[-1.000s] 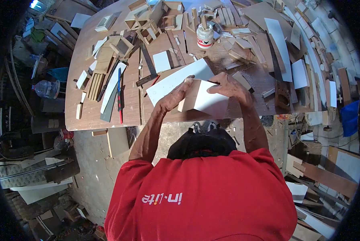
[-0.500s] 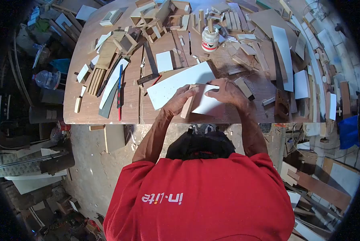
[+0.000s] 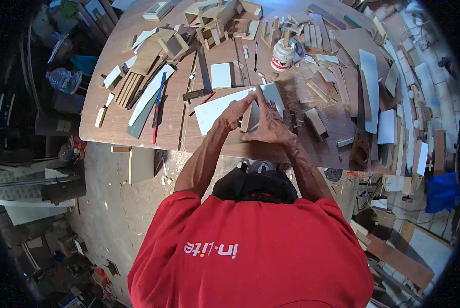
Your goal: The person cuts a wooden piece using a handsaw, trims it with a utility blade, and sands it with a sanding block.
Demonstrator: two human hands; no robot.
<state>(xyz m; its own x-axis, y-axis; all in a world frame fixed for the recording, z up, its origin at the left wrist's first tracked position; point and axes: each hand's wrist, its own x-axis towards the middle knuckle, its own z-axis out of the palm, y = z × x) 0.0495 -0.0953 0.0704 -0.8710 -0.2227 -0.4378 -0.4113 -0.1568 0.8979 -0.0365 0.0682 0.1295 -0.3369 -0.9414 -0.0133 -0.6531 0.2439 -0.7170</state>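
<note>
My left hand (image 3: 237,112) is closed on a narrow wooden piece (image 3: 246,120) held upright near the table's front edge. My right hand (image 3: 268,123) presses against its right side, fingers pointing away and thumb reaching toward its lower end. The two hands nearly meet at the fingertips and hide much of the piece. Beneath and behind them lies a long white board (image 3: 215,114). A wooden block (image 3: 316,123) rests to the right of my right hand.
A glue jar (image 3: 282,55) stands behind the hands. A metal square (image 3: 203,77), a white square panel (image 3: 221,76) and a blue-and-red pencil-like tool (image 3: 158,107) lie to the left. A handsaw (image 3: 361,143) lies right. Small wooden frames (image 3: 212,33) crowd the back.
The piece has turned, so its white face no longer shows. My right hand has moved left and down from the top edge to the piece's side. The whole view has shifted slightly.
</note>
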